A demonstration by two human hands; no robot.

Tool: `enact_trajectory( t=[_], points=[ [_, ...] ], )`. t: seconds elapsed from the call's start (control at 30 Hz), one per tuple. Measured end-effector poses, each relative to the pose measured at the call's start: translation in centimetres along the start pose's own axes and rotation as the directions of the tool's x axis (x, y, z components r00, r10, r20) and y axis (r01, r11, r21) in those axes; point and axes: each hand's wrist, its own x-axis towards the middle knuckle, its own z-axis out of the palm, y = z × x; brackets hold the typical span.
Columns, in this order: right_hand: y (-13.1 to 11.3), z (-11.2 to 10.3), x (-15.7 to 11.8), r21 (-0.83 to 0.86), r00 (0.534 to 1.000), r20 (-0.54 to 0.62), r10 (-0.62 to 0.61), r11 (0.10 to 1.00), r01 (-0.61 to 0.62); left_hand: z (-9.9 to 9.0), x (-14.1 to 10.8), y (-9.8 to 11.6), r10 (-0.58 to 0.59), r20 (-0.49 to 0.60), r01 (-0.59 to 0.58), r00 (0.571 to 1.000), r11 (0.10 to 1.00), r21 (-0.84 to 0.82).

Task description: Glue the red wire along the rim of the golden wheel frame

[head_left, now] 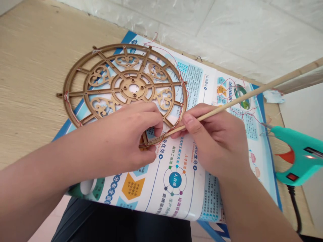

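Note:
A round bronze-coloured openwork frame (108,91), with rings, spokes and scroll ornaments, lies on a printed poster. My left hand (136,134) is closed on the rim at its near edge, thumb below and fingers bent over it. In my right hand (212,134) a thin wooden stick (242,97) is pinched between thumb and fingers. Its tip rests at the rim beside my left fingertips. Thin red and white wires (182,72) run along the rim and pass near the stick's tip. My left hand and forearm cover part of the frame's near side.
Under the frame, the printed poster (174,201) hangs over the front edge of the wooden table (32,67). At right stands a teal glue gun (300,154) with a lit light and a black cord (292,201). Loose red wire (252,114) trails near its nozzle. A plastic-covered wall (189,23) borders the back.

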Motion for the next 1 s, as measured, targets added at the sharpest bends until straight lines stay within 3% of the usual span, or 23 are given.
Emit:
enact_trajectory(
  t=[0.23, 0.6, 1.0],
  points=[
    [0.21, -0.33, -0.13, -0.058, 0.998, -0.057, 0.020, 0.998, -0.023, 0.30, -0.02, -0.53, 0.026, -0.037, -0.027, 0.999, 0.999, -0.025],
    [0.04, 0.01, -0.03, 0.030, 0.997, -0.001, 0.073, 0.997, -0.073, 0.06, -0.07, -0.31, 0.004, -0.014, -0.005, 1.000, 0.998, -0.062],
    [-0.21, 0.48, 0.00, 0.036, 0.999, 0.016, 0.051, 0.998, -0.051, -0.04, -0.22, -0.20, 0.001, -0.016, -0.002, 1.000, 0.998, -0.068]
  ],
)
